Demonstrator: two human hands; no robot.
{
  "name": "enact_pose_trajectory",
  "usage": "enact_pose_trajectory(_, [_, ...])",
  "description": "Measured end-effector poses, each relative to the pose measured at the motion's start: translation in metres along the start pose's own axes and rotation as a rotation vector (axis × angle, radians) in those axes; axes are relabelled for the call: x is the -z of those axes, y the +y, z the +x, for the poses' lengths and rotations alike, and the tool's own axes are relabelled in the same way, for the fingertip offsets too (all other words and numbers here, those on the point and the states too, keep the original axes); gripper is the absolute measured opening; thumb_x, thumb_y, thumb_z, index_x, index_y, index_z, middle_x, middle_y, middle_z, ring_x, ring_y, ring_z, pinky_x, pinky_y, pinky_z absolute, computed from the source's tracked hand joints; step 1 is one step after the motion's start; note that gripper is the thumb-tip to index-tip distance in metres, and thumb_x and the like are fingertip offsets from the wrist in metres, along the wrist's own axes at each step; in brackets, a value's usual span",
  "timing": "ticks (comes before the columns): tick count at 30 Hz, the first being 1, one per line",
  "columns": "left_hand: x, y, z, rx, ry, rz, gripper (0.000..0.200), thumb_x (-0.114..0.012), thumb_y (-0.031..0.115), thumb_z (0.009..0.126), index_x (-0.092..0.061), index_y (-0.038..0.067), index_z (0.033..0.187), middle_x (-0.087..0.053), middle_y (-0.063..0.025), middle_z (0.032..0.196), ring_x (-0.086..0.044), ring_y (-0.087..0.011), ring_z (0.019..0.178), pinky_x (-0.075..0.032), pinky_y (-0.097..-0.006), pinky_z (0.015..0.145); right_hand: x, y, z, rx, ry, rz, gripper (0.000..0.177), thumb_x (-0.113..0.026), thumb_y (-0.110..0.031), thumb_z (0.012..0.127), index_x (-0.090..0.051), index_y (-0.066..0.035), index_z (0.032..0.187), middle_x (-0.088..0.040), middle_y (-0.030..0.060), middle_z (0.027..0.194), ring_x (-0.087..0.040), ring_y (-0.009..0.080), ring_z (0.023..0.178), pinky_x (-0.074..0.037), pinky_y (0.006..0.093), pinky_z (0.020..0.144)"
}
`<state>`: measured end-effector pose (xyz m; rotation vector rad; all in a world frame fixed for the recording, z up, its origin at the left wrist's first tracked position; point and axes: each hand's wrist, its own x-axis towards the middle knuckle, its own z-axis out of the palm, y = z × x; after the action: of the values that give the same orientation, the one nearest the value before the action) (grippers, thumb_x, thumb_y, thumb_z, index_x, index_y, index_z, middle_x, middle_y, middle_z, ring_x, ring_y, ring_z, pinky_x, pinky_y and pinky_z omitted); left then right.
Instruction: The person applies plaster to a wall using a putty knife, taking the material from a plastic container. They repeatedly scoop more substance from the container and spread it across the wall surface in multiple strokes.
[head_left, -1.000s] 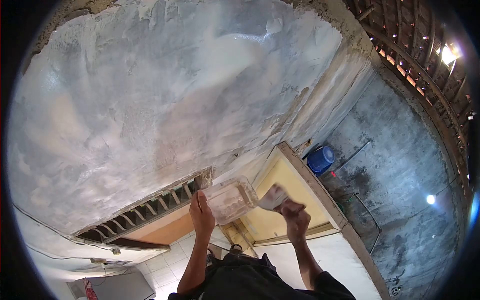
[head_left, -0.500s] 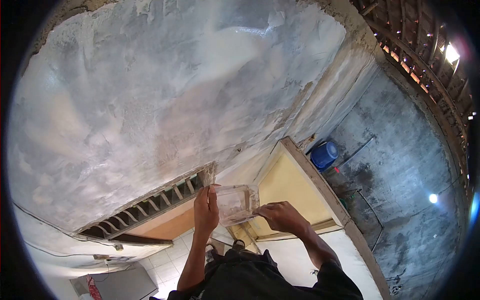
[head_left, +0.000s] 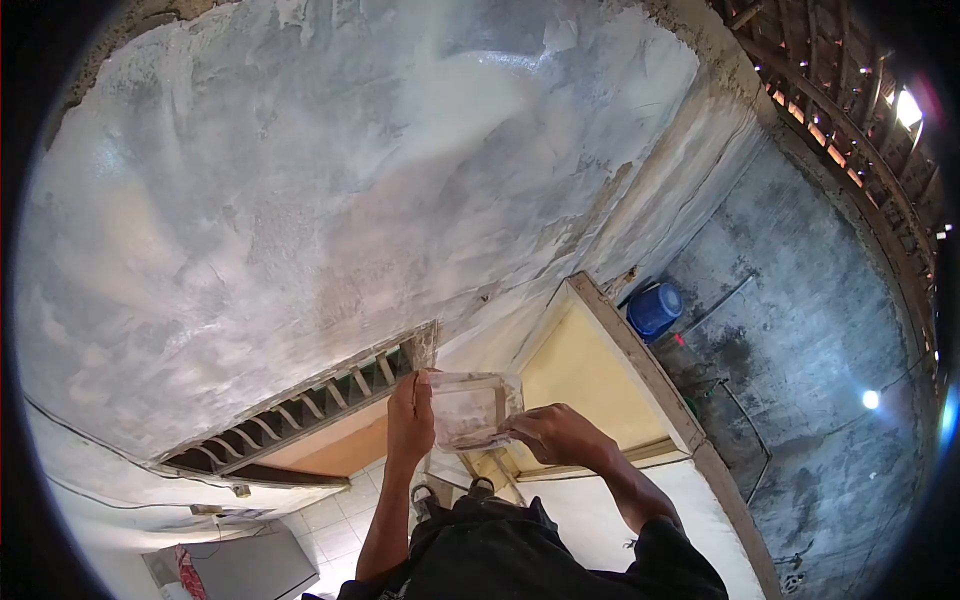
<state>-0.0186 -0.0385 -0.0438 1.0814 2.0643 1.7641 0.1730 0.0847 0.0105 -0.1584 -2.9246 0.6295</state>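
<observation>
A clear plastic container (head_left: 468, 412), smeared with pale, whitish residue, is held up in front of my chest and tilted. My left hand (head_left: 410, 418) grips its left side, fingers along the edge. At the lower right corner of the container is my right hand (head_left: 560, 436), with its fingers pinched together. Whether these fingers hold the container's rim or some small thing inside it, I cannot make out.
A patchy grey plaster wall (head_left: 330, 200) fills the upper view. Slatted vent (head_left: 290, 410) and a cream panel in a wooden frame (head_left: 640, 355) lie beyond my hands. A blue bucket (head_left: 655, 308) hangs at right; a grey cabinet-like box (head_left: 250, 567) is lower left.
The container has turned slightly, and my right hand has shifted a little left at its corner. My left hand keeps its grip. The whole view has shifted slightly.
</observation>
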Motion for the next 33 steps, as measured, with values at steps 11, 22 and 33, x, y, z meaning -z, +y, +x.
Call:
enact_pose_trajectory(11, [-0.019, -0.014, -0.009, 0.032, -0.026, 0.085, 0.03, -0.041, 0.023, 0.096, -0.057, -0.003, 0.095, -0.058, -0.0225, 0.084, -0.056, -0.0392, 0.077, -0.043, -0.042, 0.069, 0.005, 0.005, -0.003, -0.17, -0.188, 0.276, 0.029, -0.06, -0.008, 0.082, -0.058, -0.003, 0.111, -0.064, 0.0213, 0.085, -0.061, 0.0399, 0.078, -0.047, 0.0448, 0.07])
enact_pose_trajectory(22, [-0.025, -0.016, -0.006, 0.0, 0.039, 0.073, 0.034, -0.041, 0.025, 0.097, -0.055, -0.005, 0.089, -0.056, -0.0199, 0.074, -0.054, -0.0329, 0.068, -0.041, -0.0401, 0.063, 0.01, 0.047, -0.013, -0.299, -0.003, 0.862, 0.032, -0.064, -0.014, 0.085, -0.056, 0.002, 0.112, -0.064, 0.0075, 0.093, -0.059, 0.0133, 0.089, -0.049, 0.0321, 0.074])
enact_pose_trajectory(33, [-0.013, 0.003, -0.007, 0.211, 0.137, -0.146, 0.041, -0.043, 0.036, 0.097, -0.053, -0.002, 0.085, -0.044, -0.004, 0.07, -0.04, -0.0148, 0.069, -0.036, -0.0287, 0.065, 0.123, 0.229, 0.061, -0.562, 1.414, 0.465, 0.022, -0.056, -0.012, 0.089, -0.064, 0.001, 0.104, -0.062, -0.0021, 0.08, -0.055, 0.009, 0.065, -0.043, 0.0257, 0.059])
